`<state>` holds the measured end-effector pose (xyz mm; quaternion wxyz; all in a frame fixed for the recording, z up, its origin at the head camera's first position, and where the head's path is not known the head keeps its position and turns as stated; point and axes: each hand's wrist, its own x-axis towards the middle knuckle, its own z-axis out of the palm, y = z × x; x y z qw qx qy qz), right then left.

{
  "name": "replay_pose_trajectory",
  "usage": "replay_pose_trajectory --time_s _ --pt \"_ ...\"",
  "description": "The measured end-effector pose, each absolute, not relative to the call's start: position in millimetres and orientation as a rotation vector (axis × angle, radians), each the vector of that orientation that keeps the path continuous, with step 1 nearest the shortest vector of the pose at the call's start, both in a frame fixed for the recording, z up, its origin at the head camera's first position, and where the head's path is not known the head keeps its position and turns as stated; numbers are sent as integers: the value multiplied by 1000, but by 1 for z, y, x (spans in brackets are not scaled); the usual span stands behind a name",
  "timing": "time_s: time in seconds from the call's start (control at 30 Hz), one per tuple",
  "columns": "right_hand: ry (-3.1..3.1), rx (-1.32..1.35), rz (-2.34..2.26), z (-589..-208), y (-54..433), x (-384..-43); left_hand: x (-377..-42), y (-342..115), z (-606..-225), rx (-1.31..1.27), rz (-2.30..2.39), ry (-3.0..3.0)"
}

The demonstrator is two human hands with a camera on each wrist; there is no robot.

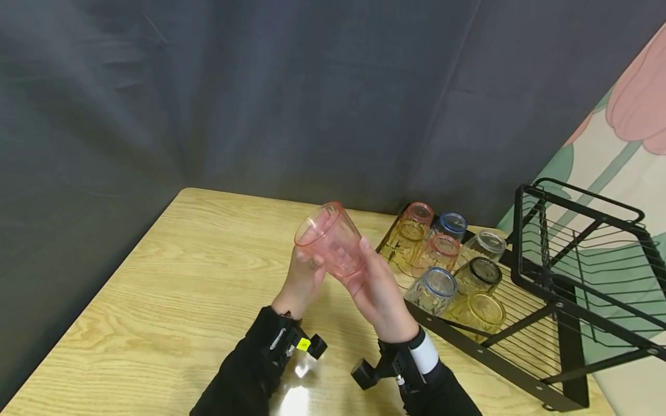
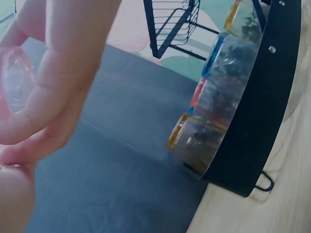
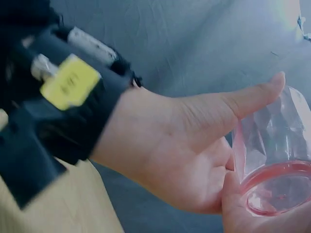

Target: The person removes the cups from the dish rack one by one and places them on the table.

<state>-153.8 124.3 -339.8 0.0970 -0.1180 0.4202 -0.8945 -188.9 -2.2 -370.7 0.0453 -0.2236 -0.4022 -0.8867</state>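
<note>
Both hands hold a faceted pink drinking glass in the air over the table. It is tilted, its mouth towards the upper left and its thick base towards the right hand. My left hand grips the glass's left side, fingers partly hidden behind it; in the right wrist view the left thumb lies along its wall. The right hand holds it near the base, thumb up the side. At the edge of the left wrist view, part of the pink glass shows between fingers.
A black two-tier dish rack stands on the right of the wooden table. Several upside-down glasses, among them a yellow glass and a blue-tinted glass, fill its lower tier. A dark curtain hangs behind.
</note>
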Motion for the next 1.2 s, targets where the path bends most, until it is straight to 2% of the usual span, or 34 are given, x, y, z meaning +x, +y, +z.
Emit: replay_pose_trajectory --time_s 0.27,0.47,0.73,0.97,1.2 --pt "1245 -250 -2557 -340 123 -158 -193 -17 -366 -729 -2572 -1391" --pt "1554 -217 -2450 -337 127 -163 -193 -28 -364 -798 -2507 -1438" --pt "2077 -465 -2186 -327 141 -171 -199 -43 -359 -959 -2469 -1406" --pt "2707 -792 -1700 -319 155 -171 -206 -59 -356 -849 -2287 -1606" --pt "3149 -797 -1095 -319 177 -169 -218 -89 -361 -643 -2095 -1879"
